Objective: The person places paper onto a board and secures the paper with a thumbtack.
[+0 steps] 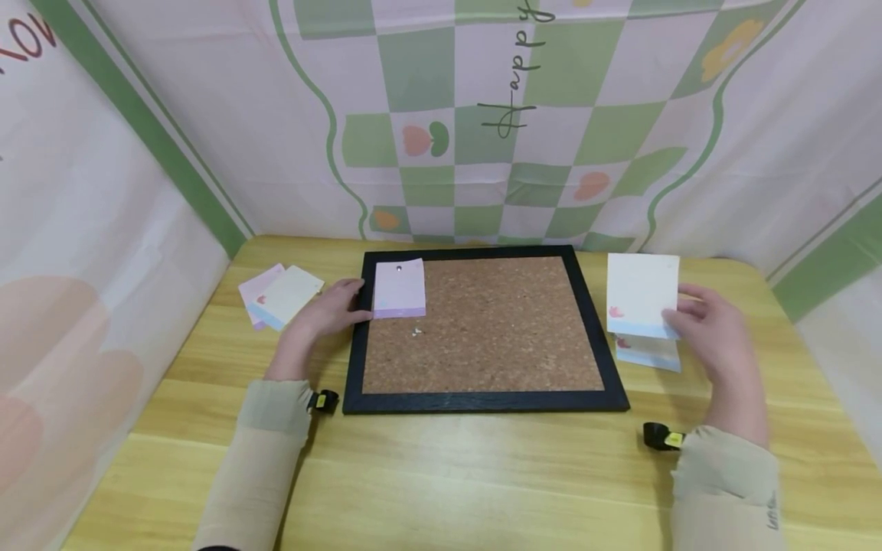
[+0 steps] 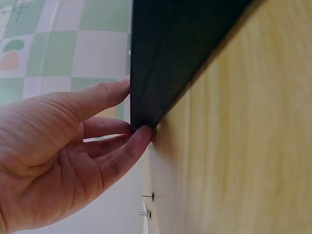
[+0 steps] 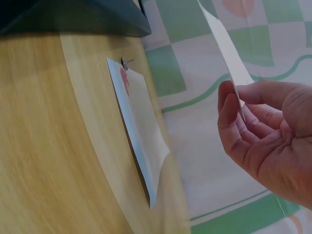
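Head view: pinching blue-banded memo sheet in fingers of right hand, with corkboard at nine o'clock; resting left hand, fingers uncurled, against black frame.

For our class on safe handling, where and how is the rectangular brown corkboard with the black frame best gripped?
Likely the black frame, at its left and right sides, approached from outside: the corkboard lies flat, and the frame's thickness offers straight edges to grip.
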Tool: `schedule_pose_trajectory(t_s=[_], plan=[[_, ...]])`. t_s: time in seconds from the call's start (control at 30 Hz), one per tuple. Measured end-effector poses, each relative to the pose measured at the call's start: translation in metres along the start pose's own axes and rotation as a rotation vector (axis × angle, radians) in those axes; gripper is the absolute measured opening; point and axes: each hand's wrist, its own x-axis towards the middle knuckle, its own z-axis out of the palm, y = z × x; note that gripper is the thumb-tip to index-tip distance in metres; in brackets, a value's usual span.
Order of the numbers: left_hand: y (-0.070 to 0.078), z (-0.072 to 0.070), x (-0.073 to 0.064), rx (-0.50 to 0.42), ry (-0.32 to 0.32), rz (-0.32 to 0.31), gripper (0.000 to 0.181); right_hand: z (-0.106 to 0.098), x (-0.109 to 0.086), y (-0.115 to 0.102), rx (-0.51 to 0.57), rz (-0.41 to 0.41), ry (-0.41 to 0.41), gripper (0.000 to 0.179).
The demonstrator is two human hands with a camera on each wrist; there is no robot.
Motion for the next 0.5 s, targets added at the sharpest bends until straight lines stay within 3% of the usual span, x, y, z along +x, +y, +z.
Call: schedule_pose_trajectory(t_s=[0.5], plan=[[-0.001,0.0,0.002,-0.001,0.003,0.01,0.074,0.01,0.001,-0.014,0.029,-0.034,-0.027,0.069]])
